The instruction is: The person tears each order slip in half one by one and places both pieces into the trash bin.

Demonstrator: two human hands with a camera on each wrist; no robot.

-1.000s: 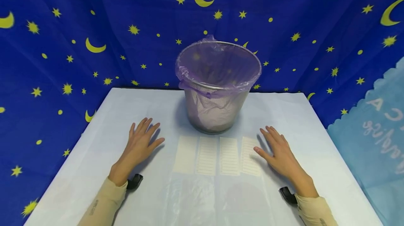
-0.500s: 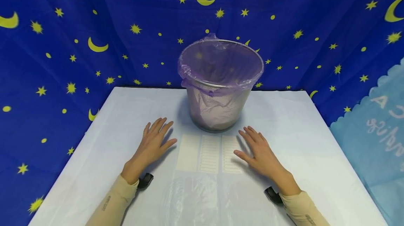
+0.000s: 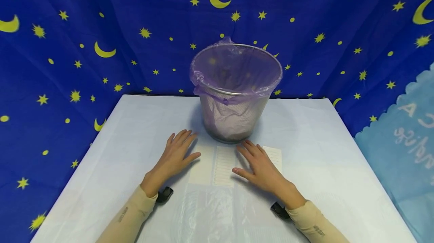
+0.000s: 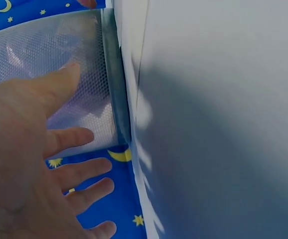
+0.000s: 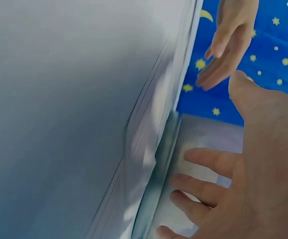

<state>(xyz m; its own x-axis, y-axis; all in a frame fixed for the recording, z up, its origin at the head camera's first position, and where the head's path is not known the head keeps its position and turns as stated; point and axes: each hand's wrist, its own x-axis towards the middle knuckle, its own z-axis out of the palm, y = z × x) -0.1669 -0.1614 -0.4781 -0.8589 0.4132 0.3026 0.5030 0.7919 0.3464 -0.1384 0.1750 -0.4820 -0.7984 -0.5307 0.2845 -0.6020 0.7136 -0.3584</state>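
Observation:
My left hand [image 3: 174, 156], fingers spread, hovers over the table just left of several narrow paper slips. Its thumb reaches close to the leftmost slip [image 3: 200, 169], which looks blank. Over the right part of the row is my right hand [image 3: 261, 169], palm down, hiding most of one slip. Beside its thumb lies a lined slip [image 3: 223, 165], and another lined slip [image 3: 274, 156] shows past its fingers. Neither hand holds anything. In the left wrist view the left hand [image 4: 19, 144] has straight, spread fingers; in the right wrist view the right hand [image 5: 263, 164] looks alike.
A wire mesh wastebasket [image 3: 230, 116] with a purple bag liner [image 3: 225, 101] stands behind the slips. Clear plastic [image 3: 213, 213] lies flat in front of them on the white-covered table [image 3: 315, 141]. A blue curtain [image 3: 162, 5] with moons and stars hangs behind.
My right hand has moved left across the slips, uncovering the rightmost one and covering the one beside it. The left hand has moved right, toward the row.

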